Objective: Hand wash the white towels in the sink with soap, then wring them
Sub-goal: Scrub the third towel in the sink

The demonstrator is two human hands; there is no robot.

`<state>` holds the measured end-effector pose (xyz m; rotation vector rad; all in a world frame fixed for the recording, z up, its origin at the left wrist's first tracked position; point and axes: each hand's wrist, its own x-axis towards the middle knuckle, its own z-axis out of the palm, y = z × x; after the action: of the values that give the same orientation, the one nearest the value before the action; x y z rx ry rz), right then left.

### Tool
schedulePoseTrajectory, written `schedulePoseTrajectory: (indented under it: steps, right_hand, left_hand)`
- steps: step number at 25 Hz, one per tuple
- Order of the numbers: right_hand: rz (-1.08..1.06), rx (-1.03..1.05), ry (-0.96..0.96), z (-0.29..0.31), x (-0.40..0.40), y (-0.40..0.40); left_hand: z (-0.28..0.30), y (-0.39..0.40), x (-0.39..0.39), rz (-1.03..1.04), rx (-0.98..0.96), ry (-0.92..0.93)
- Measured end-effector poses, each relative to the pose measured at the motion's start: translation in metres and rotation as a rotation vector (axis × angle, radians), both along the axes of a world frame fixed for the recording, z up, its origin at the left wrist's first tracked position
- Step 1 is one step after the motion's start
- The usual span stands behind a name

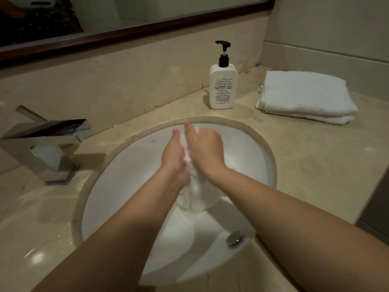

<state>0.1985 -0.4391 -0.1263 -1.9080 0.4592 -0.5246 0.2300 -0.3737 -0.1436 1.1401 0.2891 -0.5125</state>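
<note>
Over the white round sink (pixel 130 165) both my hands press a wet white towel (pixel 194 192) between their palms. My left hand (pixel 173 157) lies flat against the towel's left side, fingers straight and pointing away. My right hand (pixel 205 148) lies flat against its right side. The towel's lower part hangs bunched below my wrists into the basin. A white soap bottle (pixel 223 88) with a black pump stands on the counter behind the sink. Folded white towels (pixel 305 96) lie stacked at the back right.
A square chrome tap (pixel 45 142) stands on the beige marble counter (pixel 315 165) left of the sink. The chrome drain plug (pixel 234 238) sits in the basin's near right. A dark-framed mirror (pixel 134 24) runs along the wall behind.
</note>
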Motion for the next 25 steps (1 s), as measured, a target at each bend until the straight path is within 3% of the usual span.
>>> schedulePoseTrajectory:
  steps: [2,6,10,14,18,22,25]
  right_hand:
    - [-0.070,0.054,-0.004,0.001,0.005,-0.008]
    - [0.080,-0.032,-0.014,-0.006,-0.011,0.011]
    - [-0.079,0.045,-0.009,-0.001,0.003,-0.012]
    - [0.107,-0.091,-0.043,-0.009,-0.013,0.010]
    - [-0.093,0.035,-0.002,-0.004,0.007,-0.017]
    - [0.089,-0.081,-0.041,-0.009,-0.010,0.009]
    - [-0.069,0.021,0.036,-0.002,0.007,-0.012]
  left_hand:
    - [0.004,-0.003,-0.003,-0.036,0.074,-0.010]
    - [0.001,0.001,0.000,-0.048,-0.010,-0.016]
    - [0.004,-0.004,0.001,-0.106,0.064,-0.016]
    - [-0.003,0.001,0.000,-0.029,-0.065,0.034]
    - [0.005,-0.004,-0.001,-0.131,-0.046,0.002]
    - [-0.003,0.000,0.003,-0.115,-0.081,-0.028]
    - [0.013,0.000,-0.002,-0.196,-0.089,-0.023]
